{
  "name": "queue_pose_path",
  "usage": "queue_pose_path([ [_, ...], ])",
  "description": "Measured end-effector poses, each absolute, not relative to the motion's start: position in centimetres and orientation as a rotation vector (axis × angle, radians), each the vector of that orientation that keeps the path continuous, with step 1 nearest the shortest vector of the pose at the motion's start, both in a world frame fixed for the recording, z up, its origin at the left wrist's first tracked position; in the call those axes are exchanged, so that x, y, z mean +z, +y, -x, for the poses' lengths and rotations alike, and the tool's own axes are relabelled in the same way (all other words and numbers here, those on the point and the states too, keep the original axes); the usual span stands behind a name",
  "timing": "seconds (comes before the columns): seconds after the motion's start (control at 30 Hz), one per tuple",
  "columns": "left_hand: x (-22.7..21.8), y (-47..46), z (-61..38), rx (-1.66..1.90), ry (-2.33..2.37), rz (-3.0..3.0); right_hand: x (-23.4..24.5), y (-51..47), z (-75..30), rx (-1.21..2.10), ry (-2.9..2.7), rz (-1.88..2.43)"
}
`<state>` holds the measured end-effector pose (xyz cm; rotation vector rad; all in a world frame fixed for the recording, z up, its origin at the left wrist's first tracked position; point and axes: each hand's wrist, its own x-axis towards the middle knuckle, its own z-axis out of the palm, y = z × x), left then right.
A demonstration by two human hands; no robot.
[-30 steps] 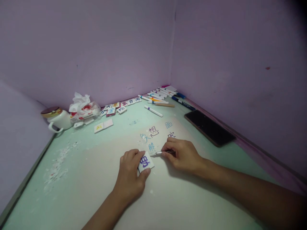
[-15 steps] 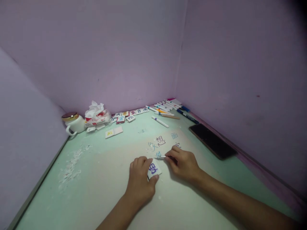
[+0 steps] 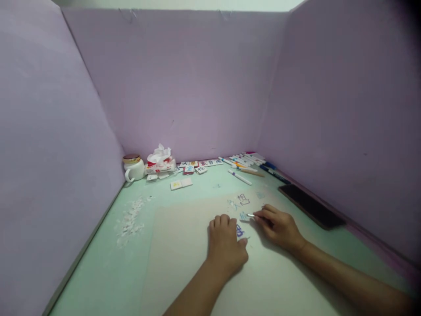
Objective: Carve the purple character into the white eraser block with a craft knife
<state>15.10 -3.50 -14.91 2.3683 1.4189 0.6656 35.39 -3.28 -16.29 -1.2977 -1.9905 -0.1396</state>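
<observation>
My left hand (image 3: 226, 246) lies over a small white block (image 3: 240, 230) bearing a purple written character, holding it between thumb and fingers. Much of the block is hidden under that hand. Pinched in my right hand (image 3: 279, 227) is a slim metal-tipped carving tool (image 3: 251, 215), its shaft mostly covered by the fingers. The tip points left, just above and beside the block, by a blue character (image 3: 243, 215) on the pale sheet (image 3: 177, 245). More handwritten characters (image 3: 243, 199) in purple and blue are on the sheet beyond.
White shavings (image 3: 131, 219) lie in a heap at left. Along the back stand a lidded mug (image 3: 134, 170) and a tissue pack (image 3: 161, 164), beside several character blocks (image 3: 210, 163). Two pale blocks (image 3: 181, 184) lie nearer. Markers (image 3: 240, 177) and a dark phone (image 3: 311, 206) are at right. Walls enclose three sides.
The camera view has swung left and up, so everything sits further right. My left hand covers more of the block. The tool stays in my right hand, close to the block.
</observation>
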Motion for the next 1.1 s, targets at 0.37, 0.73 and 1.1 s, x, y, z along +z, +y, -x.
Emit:
queue_pose_path([
  [0.37,-15.0,-2.9,-15.1,0.583,1.408,-2.389,-16.6,-3.3,-35.4,-0.143,-1.831,1.416],
  [0.73,-14.7,-3.3,-14.9,0.587,1.349,-2.357,-15.9,-4.3,-36.1,0.139,-1.959,1.243],
  [1.1,-14.9,-3.3,-14.7,0.593,1.292,-2.490,-14.2,-5.9,-37.0,0.379,-2.089,1.350],
])
